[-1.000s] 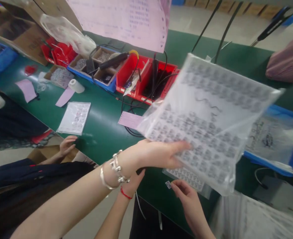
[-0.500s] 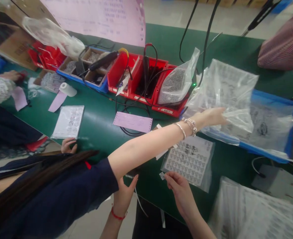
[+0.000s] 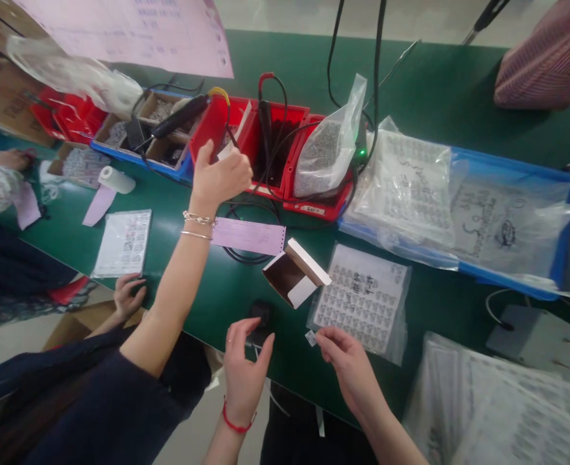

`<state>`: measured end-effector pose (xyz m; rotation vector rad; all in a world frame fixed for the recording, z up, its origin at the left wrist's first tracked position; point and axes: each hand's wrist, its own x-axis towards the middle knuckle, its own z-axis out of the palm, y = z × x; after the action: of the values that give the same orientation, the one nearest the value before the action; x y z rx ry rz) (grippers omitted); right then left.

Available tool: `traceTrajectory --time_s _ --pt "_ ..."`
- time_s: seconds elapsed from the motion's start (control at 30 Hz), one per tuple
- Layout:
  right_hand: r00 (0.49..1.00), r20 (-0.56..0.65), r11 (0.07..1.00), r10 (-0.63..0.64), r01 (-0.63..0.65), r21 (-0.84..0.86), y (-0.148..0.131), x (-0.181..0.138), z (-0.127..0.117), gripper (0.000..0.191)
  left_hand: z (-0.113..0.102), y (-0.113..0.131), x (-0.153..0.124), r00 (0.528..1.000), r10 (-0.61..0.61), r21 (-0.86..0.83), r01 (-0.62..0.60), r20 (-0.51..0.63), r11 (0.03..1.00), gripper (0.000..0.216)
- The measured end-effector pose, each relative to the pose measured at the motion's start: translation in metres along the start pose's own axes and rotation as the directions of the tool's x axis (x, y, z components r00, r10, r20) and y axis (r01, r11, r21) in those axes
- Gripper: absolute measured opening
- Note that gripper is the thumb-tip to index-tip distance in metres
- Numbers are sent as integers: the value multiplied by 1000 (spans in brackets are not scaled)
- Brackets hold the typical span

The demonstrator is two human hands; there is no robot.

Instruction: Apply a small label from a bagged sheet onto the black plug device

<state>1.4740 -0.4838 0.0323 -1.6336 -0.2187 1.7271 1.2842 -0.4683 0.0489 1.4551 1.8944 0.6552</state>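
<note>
A: Since half a second ago, the co-worker's arm (image 3: 178, 271) no longer reaches across to the blue tray (image 3: 568, 194) at 3 o'clock; now its hand is raised over the red bins (image 3: 246, 132) at 12 o'clock. A small open carton (image 3: 294, 281) now shows at the centre.

B: And the person's own hands?

A: The right hand (image 3: 350, 361), at 6 o'clock, pinches a tiny label (image 3: 310, 337) between thumb and forefinger, just beside the bag of label sheets (image 3: 362, 300); I think it is kept near for taking labels. The left hand (image 3: 243, 371) curls its fingers around a small black part (image 3: 260, 320), touching it, at the table edge.

B: The surface?

A: A green table (image 3: 425, 84), with a pink slip (image 3: 248, 236), cables, and a bag of small parts (image 3: 328, 145) leaning in a bin. Another person's hand (image 3: 128, 296) rests on the edge at 8 o'clock.
</note>
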Motion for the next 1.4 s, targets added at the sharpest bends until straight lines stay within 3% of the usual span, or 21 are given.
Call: traceTrajectory --time_s 0.13,0.23,0.33,0.43,0.53,0.6,0.67,0.77,0.87,0.93,1.0,1.1,1.27,1.33,1.4 --pt "997 45 998 -55 55 -11 -12 -8 3 42 6 27 -10 962 -113 -227 171 249 959 19" --pt "997 63 993 -48 40 114 -16 -13 10 40 15 39 -14 917 -170 -333 297 360 895 18" --pt "996 91 943 18 -47 331 -13 -16 21 38 23 47 -18 900 -198 -415 362 388 834 20" --pt "994 104 908 31 -71 412 -6 -19 28 36 26 50 -21 923 -217 -469 352 319 810 22" --pt "993 118 974 -23 -5 227 -1 -18 22 33 20 47 -20 956 -169 -468 266 238 843 21" --pt "984 76 987 -158 161 -30 -4 -16 13 29 13 42 -16 961 -113 -446 219 252 868 22" --pt "926 82 887 -369 377 -268 -14 -14 4 20 4 37 -11 944 -54 -413 192 324 890 24" --pt "762 346 643 -547 647 -410 -38 -12 0 10 -8 34 -3 896 37 -351 135 442 926 25" --pt "596 634 429 -493 800 -419 -59 -12 4 16 -18 36 0 847 110 -292 55 520 955 22" --pt "539 739 343 -404 838 -424 -66 -11 7 18 -23 38 1 821 132 -271 29 556 962 20" --pt "517 790 329 -331 847 -417 -67 -9 7 18 -26 39 0 798 138 -264 28 587 964 20" --pt "537 795 416 -284 816 -402 -62 -7 4 15 -28 38 -1 773 143 -261 31 619 965 19" --pt "649 739 619 -182 659 -427 -47 -6 -2 15 -23 34 -10 775 142 -270 38 616 962 20" --pt "682 716 689 -147 591 -420 -39 -6 -4 13 -21 30 -15 793 126 -267 48 595 962 20" --pt "718 680 736 -149 540 -409 -30 -6 -7 15 -21 22 -20 846 64 -243 79 529 967 16"
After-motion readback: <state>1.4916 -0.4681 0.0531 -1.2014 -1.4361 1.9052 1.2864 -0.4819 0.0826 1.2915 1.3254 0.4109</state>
